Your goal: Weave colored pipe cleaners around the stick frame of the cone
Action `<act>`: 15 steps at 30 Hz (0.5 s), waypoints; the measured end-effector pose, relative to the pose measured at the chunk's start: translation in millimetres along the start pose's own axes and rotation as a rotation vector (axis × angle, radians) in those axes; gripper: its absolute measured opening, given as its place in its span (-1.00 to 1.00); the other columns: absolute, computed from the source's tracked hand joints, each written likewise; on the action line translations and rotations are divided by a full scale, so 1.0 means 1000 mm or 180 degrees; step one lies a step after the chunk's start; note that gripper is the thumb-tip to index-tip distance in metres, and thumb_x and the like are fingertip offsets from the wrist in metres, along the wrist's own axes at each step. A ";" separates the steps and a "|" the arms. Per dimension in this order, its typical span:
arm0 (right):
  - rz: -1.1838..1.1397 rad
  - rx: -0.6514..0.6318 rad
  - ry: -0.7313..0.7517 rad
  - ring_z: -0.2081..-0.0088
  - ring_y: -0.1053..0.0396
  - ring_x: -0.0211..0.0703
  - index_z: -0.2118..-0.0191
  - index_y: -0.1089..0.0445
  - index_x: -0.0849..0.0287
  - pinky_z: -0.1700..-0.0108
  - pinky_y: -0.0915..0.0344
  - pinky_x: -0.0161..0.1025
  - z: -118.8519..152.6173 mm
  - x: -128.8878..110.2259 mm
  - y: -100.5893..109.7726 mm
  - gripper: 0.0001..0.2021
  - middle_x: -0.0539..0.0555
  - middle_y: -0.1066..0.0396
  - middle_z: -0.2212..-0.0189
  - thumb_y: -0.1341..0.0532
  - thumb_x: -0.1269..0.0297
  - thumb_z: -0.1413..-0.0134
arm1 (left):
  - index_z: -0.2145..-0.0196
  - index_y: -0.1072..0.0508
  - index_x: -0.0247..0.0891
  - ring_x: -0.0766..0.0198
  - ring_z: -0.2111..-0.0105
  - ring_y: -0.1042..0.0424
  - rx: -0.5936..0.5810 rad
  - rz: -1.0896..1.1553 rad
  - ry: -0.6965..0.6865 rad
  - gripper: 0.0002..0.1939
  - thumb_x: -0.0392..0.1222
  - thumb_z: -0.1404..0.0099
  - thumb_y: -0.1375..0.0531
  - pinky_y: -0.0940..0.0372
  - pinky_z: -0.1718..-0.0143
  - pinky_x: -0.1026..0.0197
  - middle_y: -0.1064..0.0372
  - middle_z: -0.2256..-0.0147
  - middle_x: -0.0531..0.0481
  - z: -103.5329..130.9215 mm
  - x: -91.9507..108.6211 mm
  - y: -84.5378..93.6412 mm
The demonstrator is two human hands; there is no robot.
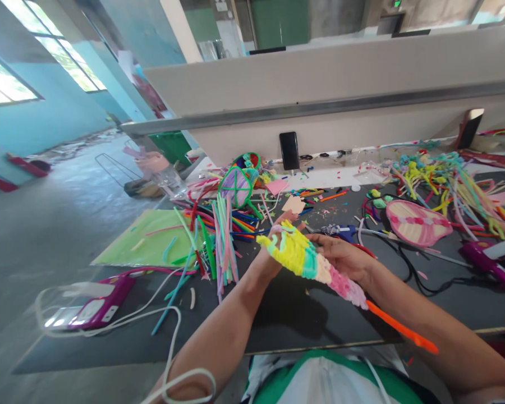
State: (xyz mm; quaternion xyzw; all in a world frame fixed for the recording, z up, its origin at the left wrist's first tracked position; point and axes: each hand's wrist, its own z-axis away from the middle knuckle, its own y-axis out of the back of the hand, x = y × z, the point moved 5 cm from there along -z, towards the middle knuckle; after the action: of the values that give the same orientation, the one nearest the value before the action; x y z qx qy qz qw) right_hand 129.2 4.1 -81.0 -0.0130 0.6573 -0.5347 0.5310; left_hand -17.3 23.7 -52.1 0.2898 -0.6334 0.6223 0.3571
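A fuzzy pipe-cleaner piece (309, 262), banded in yellow, teal, peach and pink, is held up in front of me, tilted, with an orange stem (402, 326) pointing down to the right. My left hand (280, 233) is behind its yellow end, partly hidden by it, with some fingertips showing beyond. My right hand (343, 255) supports it from behind near the middle, its fingers reaching toward the yellow part. Beyond my hands a peach-coloured piece (293, 204) lies on the dark table (278, 331).
Pipe cleaners (225, 241) and a green sheet (141, 238) are at left, near a purple device (99, 303) with a white cable. A phone (289, 150) leans on the partition. At right are a pink striped oval (418, 223), cords and another purple device (494, 261).
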 end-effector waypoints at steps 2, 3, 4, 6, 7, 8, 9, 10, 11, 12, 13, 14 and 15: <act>-0.0002 -0.0085 -0.0090 0.25 -0.51 -0.22 -0.05 -0.29 0.13 0.15 -0.40 -0.29 0.001 0.005 -0.005 -0.53 0.08 -0.52 0.19 -0.31 0.47 0.03 | 0.16 -0.40 -0.16 -0.04 0.12 -0.44 -0.0335 0.0164 -0.0104 -0.56 0.08 -0.06 -0.31 -0.37 0.19 -0.01 -0.42 0.16 -0.11 0.002 0.001 0.000; 0.0039 -0.0127 -0.0169 0.29 -0.52 -0.23 -0.05 -0.29 0.12 0.20 -0.41 -0.30 0.002 0.008 -0.007 -0.53 0.07 -0.53 0.22 -0.32 0.46 0.02 | 0.18 -0.38 -0.15 0.03 0.21 -0.47 -0.0457 0.0165 -0.0113 -0.57 0.05 -0.03 -0.34 -0.38 0.22 0.03 -0.42 0.22 -0.05 0.004 0.000 0.001; 0.0120 -0.0166 -0.0282 0.33 -0.52 -0.22 -0.06 -0.29 0.12 0.25 -0.42 -0.30 0.003 0.011 -0.010 -0.53 0.08 -0.53 0.26 -0.32 0.43 0.01 | 0.20 -0.37 -0.15 0.11 0.30 -0.47 -0.0507 0.0110 -0.0097 -0.56 0.00 0.00 -0.38 -0.37 0.25 0.07 -0.41 0.28 0.00 0.004 -0.001 0.003; 0.0310 -0.0163 -0.0467 0.37 -0.52 -0.15 -0.05 -0.32 0.16 0.29 -0.43 -0.23 0.003 0.016 -0.014 -0.56 0.13 -0.55 0.30 -0.31 0.35 -0.01 | 0.21 -0.36 -0.15 0.27 0.40 -0.45 -0.0482 -0.0025 -0.0039 -0.52 -0.13 0.07 -0.43 -0.36 0.29 0.19 -0.39 0.35 0.08 0.004 -0.003 0.009; 0.0359 -0.0107 -0.0483 0.36 -0.53 -0.11 -0.03 -0.35 0.19 0.26 -0.44 -0.18 0.003 0.017 -0.015 -0.59 0.16 -0.55 0.30 -0.30 0.30 -0.02 | 0.21 -0.36 -0.16 0.33 0.43 -0.43 -0.0423 -0.0067 -0.0019 -0.51 -0.20 0.10 -0.44 -0.35 0.31 0.24 -0.38 0.37 0.10 0.004 -0.003 0.012; 0.0351 -0.0021 -0.0442 0.33 -0.53 -0.07 -0.01 -0.37 0.21 0.21 -0.43 -0.12 0.002 0.016 -0.015 -0.62 0.18 -0.56 0.29 -0.29 0.26 -0.04 | 0.22 -0.36 -0.18 0.37 0.45 -0.41 -0.0330 -0.0084 -0.0008 -0.52 -0.23 0.11 -0.44 -0.33 0.34 0.29 -0.38 0.38 0.11 0.003 -0.002 0.014; 0.0289 0.0088 -0.0362 0.30 -0.53 -0.06 0.01 -0.40 0.22 0.14 -0.41 -0.09 0.000 0.014 -0.013 -0.64 0.19 -0.56 0.28 -0.27 0.23 -0.06 | 0.24 -0.36 -0.19 0.39 0.47 -0.41 -0.0220 -0.0087 0.0003 -0.54 -0.25 0.10 -0.44 -0.32 0.37 0.32 -0.38 0.40 0.12 0.002 -0.002 0.017; 0.0199 0.0202 -0.0285 0.26 -0.53 -0.06 0.03 -0.42 0.22 0.08 -0.39 -0.08 -0.001 0.012 -0.011 -0.66 0.18 -0.56 0.26 -0.24 0.21 -0.09 | 0.25 -0.36 -0.20 0.40 0.49 -0.40 -0.0114 -0.0078 0.0003 -0.55 -0.26 0.10 -0.43 -0.32 0.40 0.33 -0.38 0.43 0.13 0.000 -0.001 0.019; 0.0108 0.0308 -0.0234 0.23 -0.52 -0.06 0.03 -0.42 0.21 0.03 -0.36 -0.07 -0.003 0.010 -0.008 -0.68 0.17 -0.56 0.24 -0.21 0.20 -0.12 | 0.26 -0.36 -0.20 0.40 0.51 -0.39 -0.0028 -0.0067 0.0001 -0.56 -0.27 0.10 -0.43 -0.32 0.41 0.33 -0.37 0.45 0.14 -0.001 0.000 0.021; 0.0026 0.0400 -0.0208 0.20 -0.52 -0.06 0.02 -0.42 0.20 0.00 -0.35 -0.06 -0.004 0.008 -0.005 -0.68 0.16 -0.56 0.22 -0.18 0.20 -0.14 | 0.27 -0.36 -0.20 0.40 0.52 -0.39 0.0049 -0.0058 -0.0005 -0.57 -0.28 0.10 -0.43 -0.32 0.42 0.32 -0.37 0.46 0.15 -0.002 0.001 0.023; -0.0049 0.0482 -0.0177 0.18 -0.51 -0.06 0.02 -0.42 0.19 -0.02 -0.33 -0.06 -0.005 0.006 -0.001 -0.68 0.16 -0.56 0.21 -0.15 0.19 -0.16 | 0.27 -0.35 -0.20 0.39 0.52 -0.39 0.0126 -0.0050 -0.0025 -0.57 -0.28 0.09 -0.42 -0.32 0.42 0.31 -0.37 0.46 0.14 -0.003 0.002 0.024; -0.0125 0.0550 -0.0107 0.15 -0.51 -0.06 0.01 -0.41 0.19 -0.04 -0.32 -0.05 -0.005 0.003 0.003 -0.67 0.15 -0.55 0.19 -0.12 0.17 -0.18 | 0.27 -0.35 -0.21 0.38 0.52 -0.40 0.0198 -0.0044 -0.0062 -0.58 -0.28 0.09 -0.42 -0.32 0.42 0.30 -0.38 0.46 0.14 -0.004 0.003 0.026; -0.0210 0.0594 0.0005 0.12 -0.50 -0.05 -0.01 -0.39 0.17 -0.05 -0.32 -0.04 -0.006 0.000 0.006 -0.65 0.15 -0.55 0.17 -0.09 0.13 -0.21 | 0.28 -0.35 -0.21 0.38 0.52 -0.40 0.0270 -0.0043 -0.0119 -0.58 -0.29 0.08 -0.42 -0.32 0.42 0.30 -0.38 0.46 0.13 -0.005 0.004 0.027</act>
State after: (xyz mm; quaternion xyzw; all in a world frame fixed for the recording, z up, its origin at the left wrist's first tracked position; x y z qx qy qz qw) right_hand 128.4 10.6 -86.0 0.0152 0.6042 -0.6107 0.5115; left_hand -41.5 30.5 -64.8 0.3205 -0.6111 0.6406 0.3368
